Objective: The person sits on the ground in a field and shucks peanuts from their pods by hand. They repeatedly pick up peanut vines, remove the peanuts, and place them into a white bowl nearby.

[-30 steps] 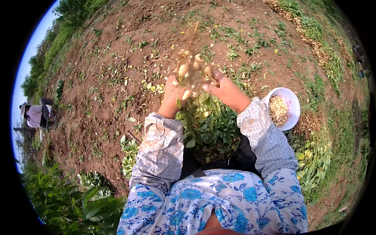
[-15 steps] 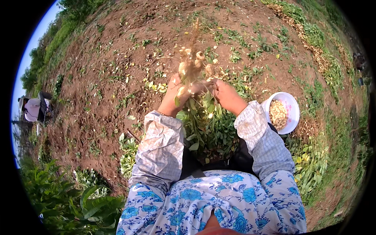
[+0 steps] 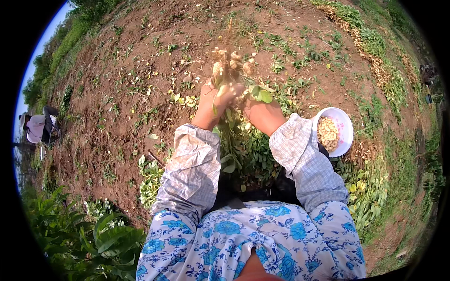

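A pulled peanut plant [image 3: 229, 68] is held upside down in front of me, its roots and several tan pods pointing away and its leaves hanging toward my lap. My left hand [image 3: 212, 100] is closed round the stems just below the pods. Close against it, my right hand [image 3: 263, 111] is curled at the same stems, its fingertips partly covered by a green leaf [image 3: 261, 93]. Leafy tops [image 3: 243, 150] of peanut plants fill the space between my forearms.
At my right stands a white bucket [image 3: 346, 133] partly filled with picked peanuts [image 3: 328, 134]. Pulled plants [image 3: 368, 196] lie beyond it. Another person [image 3: 37, 126] is low down at the far left. Green bushes [image 3: 103, 239] grow at the lower left; brown soil [image 3: 126, 93] with scattered leaves lies ahead.
My right hand has moved left, closer to my left hand. The pods have shifted slightly within view, and a leaf now lies over my right fingers.
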A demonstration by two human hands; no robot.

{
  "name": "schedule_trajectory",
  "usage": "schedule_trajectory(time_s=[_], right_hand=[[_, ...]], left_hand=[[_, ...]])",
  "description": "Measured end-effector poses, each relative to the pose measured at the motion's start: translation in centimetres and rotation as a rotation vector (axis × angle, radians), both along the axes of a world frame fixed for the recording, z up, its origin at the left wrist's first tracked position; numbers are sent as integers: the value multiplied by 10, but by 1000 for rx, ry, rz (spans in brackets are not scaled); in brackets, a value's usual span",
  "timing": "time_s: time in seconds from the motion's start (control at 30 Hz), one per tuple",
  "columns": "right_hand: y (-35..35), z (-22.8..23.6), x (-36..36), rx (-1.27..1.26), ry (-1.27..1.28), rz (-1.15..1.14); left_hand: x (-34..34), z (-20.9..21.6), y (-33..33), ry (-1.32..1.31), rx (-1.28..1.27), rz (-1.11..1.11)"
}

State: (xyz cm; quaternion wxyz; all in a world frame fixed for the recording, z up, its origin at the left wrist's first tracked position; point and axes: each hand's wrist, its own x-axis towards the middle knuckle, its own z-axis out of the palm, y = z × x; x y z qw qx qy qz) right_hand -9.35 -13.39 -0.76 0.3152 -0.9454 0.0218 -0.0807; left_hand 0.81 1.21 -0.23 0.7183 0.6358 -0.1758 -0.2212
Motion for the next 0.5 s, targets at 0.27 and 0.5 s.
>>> schedule_trajectory(time_s=[0.27,0.5], right_hand=[[26,41,-22,238,259,207],[-34,-2,-35,1252,283,-245]], left_hand=[[26,-26,-1,-619,427,503],[31,-25,7,-850,167,497]])
